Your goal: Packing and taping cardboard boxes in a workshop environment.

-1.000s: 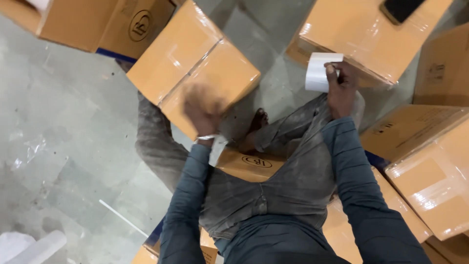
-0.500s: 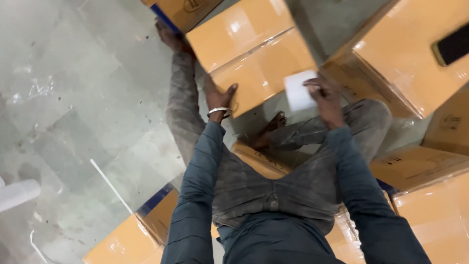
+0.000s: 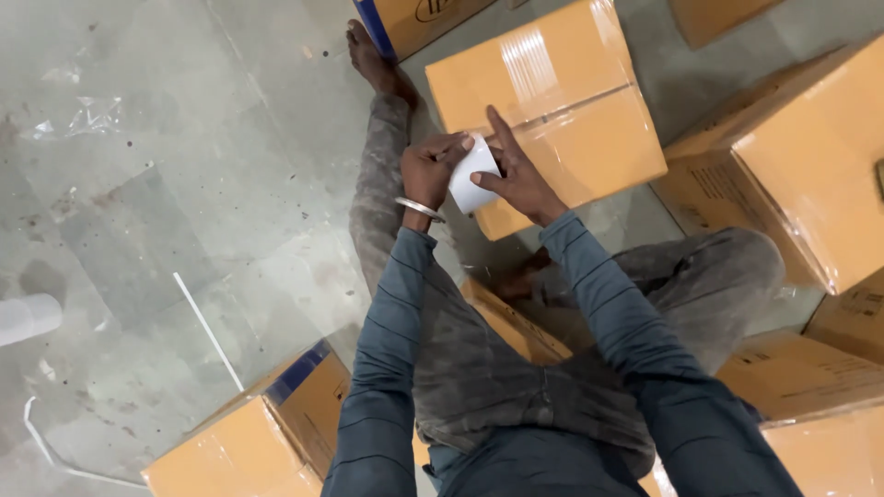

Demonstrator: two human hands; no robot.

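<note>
I sit on the floor with legs spread. Both hands meet in front of me on a small white paper label (image 3: 471,175). My left hand (image 3: 429,168), with a metal bangle on its wrist, pinches the label's upper left edge. My right hand (image 3: 516,172) grips its right side, index finger stretched upward. The label is held just over the near left corner of a tan cardboard box (image 3: 571,101) sealed with clear tape, which lies on the floor between my legs.
More tan cardboard boxes stand around me: a large one at the right (image 3: 792,166), one at the bottom left (image 3: 249,442), one under my legs (image 3: 516,327), another at the top (image 3: 424,18). Grey concrete floor (image 3: 184,184) with plastic scraps lies to the left.
My left hand left the box top and came to the label, which my right hand brought leftward. Both hands now hold it. The view has swung, so the box sits farther right.
</note>
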